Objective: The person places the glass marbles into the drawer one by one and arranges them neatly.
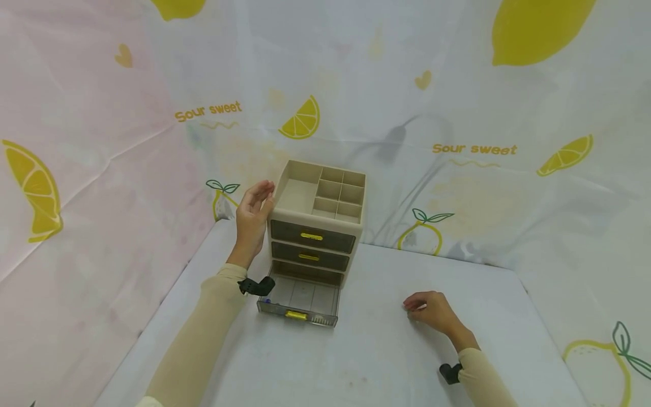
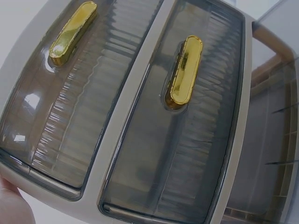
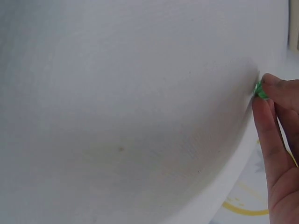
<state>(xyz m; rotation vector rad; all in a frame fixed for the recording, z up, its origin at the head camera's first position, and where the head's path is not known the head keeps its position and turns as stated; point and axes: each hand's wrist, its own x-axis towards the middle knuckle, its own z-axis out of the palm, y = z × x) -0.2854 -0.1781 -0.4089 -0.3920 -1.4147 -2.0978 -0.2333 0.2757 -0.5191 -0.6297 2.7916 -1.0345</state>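
A beige desktop drawer organizer [image 1: 315, 217] stands on the table, its bottom drawer [image 1: 300, 294] pulled out. The two upper drawers are closed, with dark see-through fronts and gold handles [image 2: 186, 72]. My left hand [image 1: 252, 217] rests against the organizer's upper left side with its fingers fairly straight; only a bit of it shows in the left wrist view. Off to the right, my right hand [image 1: 432, 311] pinches a small shiny green piece [image 3: 260, 91] between thumb and fingers, low over the table. Most of that piece is hidden by the fingertips.
A small blue item [image 1: 268, 301] lies at the front left of the pulled-out drawer. On top, the organizer has one large open compartment [image 1: 296, 196] and several small ones. The white tabletop [image 1: 376, 339] runs back to a lemon-printed cloth backdrop [image 1: 356, 85].
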